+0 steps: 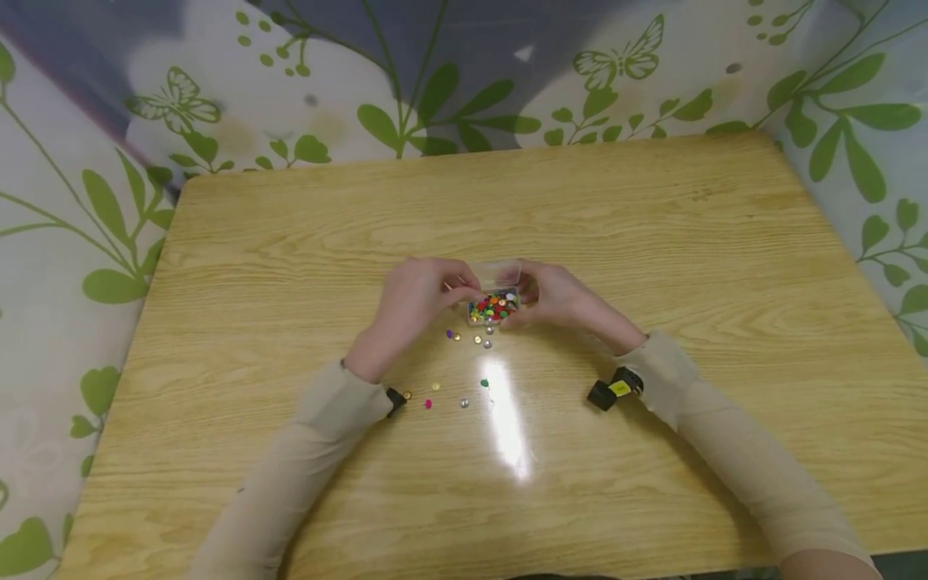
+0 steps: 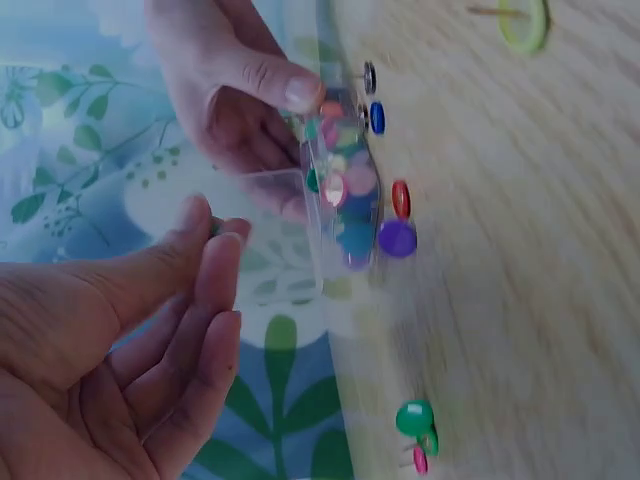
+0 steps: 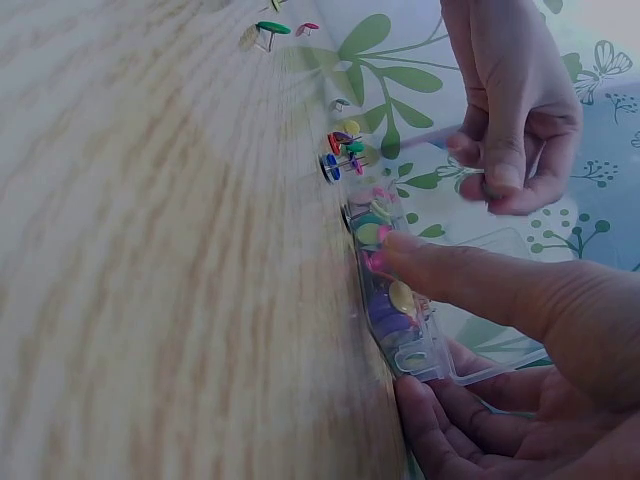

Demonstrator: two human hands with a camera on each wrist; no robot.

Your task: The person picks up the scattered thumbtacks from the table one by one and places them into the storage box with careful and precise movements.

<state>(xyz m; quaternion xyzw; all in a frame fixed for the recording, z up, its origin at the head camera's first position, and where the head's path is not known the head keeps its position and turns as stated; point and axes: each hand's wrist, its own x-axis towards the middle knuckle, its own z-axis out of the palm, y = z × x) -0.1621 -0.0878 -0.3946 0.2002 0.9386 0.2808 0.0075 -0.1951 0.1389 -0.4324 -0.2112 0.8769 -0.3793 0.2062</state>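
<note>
My right hand (image 1: pixel 554 298) holds a small clear plastic box (image 3: pixel 418 358) at its right end, with the thumb along its front side. Thumbtacks of many colours (image 1: pixel 496 304) fill the box, and its clear lid (image 2: pixel 275 225) stands raised at the back. Over the box's left end, my left hand (image 1: pixel 416 298) pinches a small dark-green thumbtack (image 3: pixel 492 190) between thumb and index finger, mostly hidden by the fingertips. Beside the box lie loose thumbtacks, among them a purple one (image 2: pixel 398 238) and a red one (image 2: pixel 401 199).
More loose thumbtacks are scattered nearer the person, including a pink one (image 1: pixel 428 404), a green one (image 1: pixel 485 383) and a silver one (image 1: pixel 465 403). All lie on a wood-grain table (image 1: pixel 652 225). A leaf-patterned wall covering (image 1: pixel 449 121) rises behind its far edge.
</note>
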